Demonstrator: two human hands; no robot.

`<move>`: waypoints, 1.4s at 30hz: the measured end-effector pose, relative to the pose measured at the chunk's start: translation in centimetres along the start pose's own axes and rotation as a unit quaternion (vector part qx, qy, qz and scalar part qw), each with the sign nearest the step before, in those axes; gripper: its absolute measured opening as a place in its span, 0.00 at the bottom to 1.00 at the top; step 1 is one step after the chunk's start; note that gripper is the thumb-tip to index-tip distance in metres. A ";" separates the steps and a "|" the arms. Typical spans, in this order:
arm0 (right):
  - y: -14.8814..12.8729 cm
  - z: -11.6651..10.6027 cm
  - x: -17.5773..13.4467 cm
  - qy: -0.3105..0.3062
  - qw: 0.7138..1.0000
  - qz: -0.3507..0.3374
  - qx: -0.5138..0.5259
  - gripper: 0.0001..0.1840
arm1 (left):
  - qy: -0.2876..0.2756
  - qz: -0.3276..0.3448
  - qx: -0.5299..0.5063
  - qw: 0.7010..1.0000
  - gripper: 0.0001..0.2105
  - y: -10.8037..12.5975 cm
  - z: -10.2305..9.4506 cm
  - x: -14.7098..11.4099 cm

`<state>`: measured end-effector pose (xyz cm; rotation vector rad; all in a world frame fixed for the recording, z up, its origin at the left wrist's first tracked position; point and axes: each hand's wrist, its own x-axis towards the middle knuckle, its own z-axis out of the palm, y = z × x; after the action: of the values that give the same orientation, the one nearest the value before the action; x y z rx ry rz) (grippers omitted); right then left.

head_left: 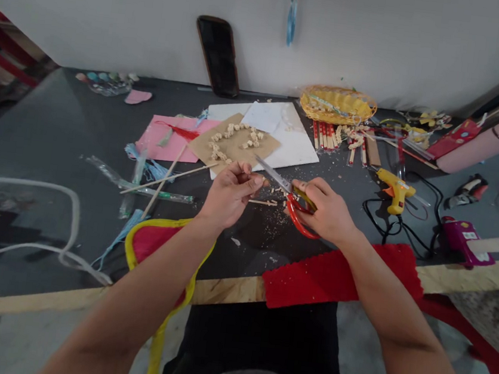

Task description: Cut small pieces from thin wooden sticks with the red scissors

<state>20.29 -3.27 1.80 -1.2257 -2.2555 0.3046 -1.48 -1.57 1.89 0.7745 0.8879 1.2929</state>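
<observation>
My right hand (pixel 325 210) is wrapped round a pair of scissors (pixel 292 198) with a red and a yellowish handle loop. Their blades point up and left, past the fingertips of my left hand (pixel 235 192). Those left fingers are pinched together; a small pale piece seems to sit at their tips, too small to name. Behind them, little cream-coloured clusters form a curve on a brown card (pixel 231 143). Beneath the scissors, a thin stick (pixel 262 202) lies among pale scraps and crumbs.
A yellow glue gun (pixel 394 190) with a black cord lies right. A woven basket (pixel 337 105) and red-wrapped sticks (pixel 325 135) stand behind. A phone (pixel 219 56) leans on the wall. Pink paper (pixel 165 135) and thin sticks lie left; red cloth (pixel 311 278) covers the front edge.
</observation>
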 end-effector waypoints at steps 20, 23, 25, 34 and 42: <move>3.3 0.4 0.9 -0.015 0.974 0.206 -0.090 0.30 | -0.078 0.188 0.618 0.759 0.09 -0.9 -1.1 -0.2; 4.0 0.6 0.9 -0.017 0.973 0.206 -0.099 0.30 | -0.120 0.203 0.665 0.709 0.08 -0.6 -1.3 -0.1; 4.3 0.7 0.8 -0.016 0.975 0.198 -0.101 0.30 | -0.150 0.203 0.686 0.682 0.07 -0.5 -1.5 -0.1; 4.3 0.9 0.5 0.000 0.977 0.143 -0.158 0.22 | -0.185 0.171 0.718 0.649 0.06 -0.6 -1.5 0.0; 1.7 2.1 0.5 -0.039 0.988 0.046 -0.140 0.19 | -0.120 0.188 0.699 0.679 0.05 -0.7 -1.4 0.0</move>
<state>20.05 -1.79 -0.43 -1.4860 -2.3726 0.0717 -2.37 -1.67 0.64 2.3732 1.5049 0.5569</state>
